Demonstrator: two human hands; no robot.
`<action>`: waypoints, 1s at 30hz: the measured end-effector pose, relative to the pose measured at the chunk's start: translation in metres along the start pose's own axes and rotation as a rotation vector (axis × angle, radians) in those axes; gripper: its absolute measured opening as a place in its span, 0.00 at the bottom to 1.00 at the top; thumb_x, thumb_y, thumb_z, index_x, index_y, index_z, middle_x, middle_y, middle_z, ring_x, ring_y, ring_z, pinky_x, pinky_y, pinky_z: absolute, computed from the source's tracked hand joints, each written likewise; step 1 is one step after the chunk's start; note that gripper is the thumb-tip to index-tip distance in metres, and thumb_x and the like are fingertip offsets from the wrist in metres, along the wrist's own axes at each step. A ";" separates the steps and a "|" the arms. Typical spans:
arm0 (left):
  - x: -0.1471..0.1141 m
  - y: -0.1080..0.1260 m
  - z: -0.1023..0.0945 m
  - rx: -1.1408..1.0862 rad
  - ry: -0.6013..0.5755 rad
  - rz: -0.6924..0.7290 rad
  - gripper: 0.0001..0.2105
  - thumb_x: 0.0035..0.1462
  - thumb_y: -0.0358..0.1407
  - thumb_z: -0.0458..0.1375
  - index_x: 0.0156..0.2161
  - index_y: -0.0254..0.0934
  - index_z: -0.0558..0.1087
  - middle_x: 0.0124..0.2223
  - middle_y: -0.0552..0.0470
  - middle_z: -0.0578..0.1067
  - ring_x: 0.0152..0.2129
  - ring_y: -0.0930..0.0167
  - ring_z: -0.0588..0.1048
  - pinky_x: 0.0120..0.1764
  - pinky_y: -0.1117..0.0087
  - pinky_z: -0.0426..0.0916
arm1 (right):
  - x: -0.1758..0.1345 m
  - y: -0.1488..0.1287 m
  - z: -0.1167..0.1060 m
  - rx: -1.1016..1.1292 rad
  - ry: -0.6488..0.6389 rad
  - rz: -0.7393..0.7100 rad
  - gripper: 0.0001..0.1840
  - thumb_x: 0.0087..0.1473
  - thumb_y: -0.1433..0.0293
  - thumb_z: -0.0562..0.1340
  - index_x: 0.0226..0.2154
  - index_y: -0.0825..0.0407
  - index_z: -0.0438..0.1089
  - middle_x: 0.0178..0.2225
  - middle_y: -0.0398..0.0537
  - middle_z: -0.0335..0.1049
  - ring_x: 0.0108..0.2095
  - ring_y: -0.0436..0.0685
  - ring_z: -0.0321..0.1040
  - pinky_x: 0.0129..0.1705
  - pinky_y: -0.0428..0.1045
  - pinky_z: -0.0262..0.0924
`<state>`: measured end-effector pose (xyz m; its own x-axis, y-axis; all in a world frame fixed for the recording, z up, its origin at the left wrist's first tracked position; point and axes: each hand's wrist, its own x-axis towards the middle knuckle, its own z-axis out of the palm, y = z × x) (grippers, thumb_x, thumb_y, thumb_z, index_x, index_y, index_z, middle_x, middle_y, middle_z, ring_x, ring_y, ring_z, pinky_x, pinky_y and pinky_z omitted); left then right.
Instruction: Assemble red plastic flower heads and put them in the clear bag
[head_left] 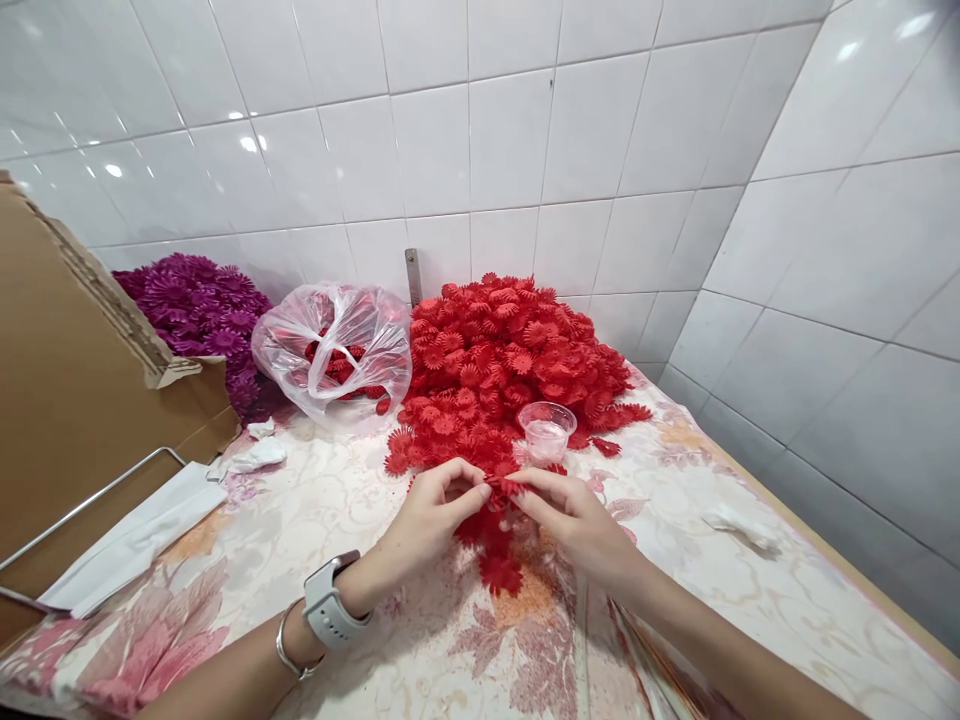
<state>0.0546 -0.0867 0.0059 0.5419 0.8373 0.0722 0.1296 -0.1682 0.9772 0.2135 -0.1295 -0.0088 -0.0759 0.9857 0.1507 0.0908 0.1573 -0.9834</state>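
Observation:
My left hand point(450, 495) and my right hand point(559, 510) meet at the front of a large heap of red fabric flowers point(502, 350). Thumb and fingers of each pinch a small red flower point(501, 490) between them, partly covered by the fingertips. Below the hands, more red flowers point(499, 570) lie on the floral tablecloth point(360, 640). Just behind my right hand stands a small clear plastic cup point(547, 432), and whatever is in it is hard to make out. A watch and a bracelet circle my left wrist.
Left of the heap sits a knotted clear plastic bag point(334, 350) with red flowers inside. Purple flowers point(199, 310) are piled behind a cardboard box point(82, 400). Crumpled white tissue point(742, 530) lies at right; tiled walls point(510, 140) bound the table behind and to the right.

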 end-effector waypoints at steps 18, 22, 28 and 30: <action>0.002 0.001 -0.012 0.376 0.247 0.301 0.03 0.51 0.33 0.55 0.33 0.38 0.69 0.42 0.49 0.71 0.42 0.66 0.68 0.47 0.65 0.58 | 0.002 0.001 -0.009 0.300 0.123 0.190 0.15 0.39 0.59 0.66 0.23 0.56 0.69 0.20 0.47 0.72 0.21 0.51 0.69 0.25 0.46 0.63; -0.004 0.002 0.000 0.178 0.025 0.125 0.07 0.51 0.38 0.56 0.33 0.37 0.70 0.34 0.51 0.73 0.32 0.70 0.71 0.37 0.71 0.64 | 0.001 0.003 -0.005 0.248 0.128 0.234 0.17 0.37 0.59 0.67 0.19 0.55 0.64 0.18 0.45 0.70 0.20 0.52 0.67 0.23 0.47 0.60; -0.004 -0.001 0.009 -0.047 -0.037 -0.015 0.07 0.46 0.38 0.60 0.30 0.35 0.71 0.30 0.53 0.72 0.28 0.73 0.70 0.33 0.73 0.64 | -0.002 0.011 0.003 0.012 0.148 0.086 0.19 0.38 0.64 0.66 0.16 0.51 0.54 0.13 0.34 0.57 0.16 0.46 0.54 0.18 0.43 0.46; -0.003 0.000 0.009 -0.102 -0.023 -0.055 0.07 0.44 0.36 0.61 0.27 0.35 0.70 0.27 0.54 0.71 0.25 0.74 0.69 0.30 0.74 0.63 | -0.003 0.009 0.004 -0.094 0.146 0.053 0.16 0.39 0.66 0.66 0.17 0.52 0.56 0.14 0.34 0.57 0.18 0.46 0.54 0.20 0.43 0.47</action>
<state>0.0605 -0.0941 0.0039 0.5558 0.8312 0.0146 0.0749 -0.0676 0.9949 0.2106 -0.1313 -0.0186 0.0760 0.9901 0.1184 0.1842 0.1028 -0.9775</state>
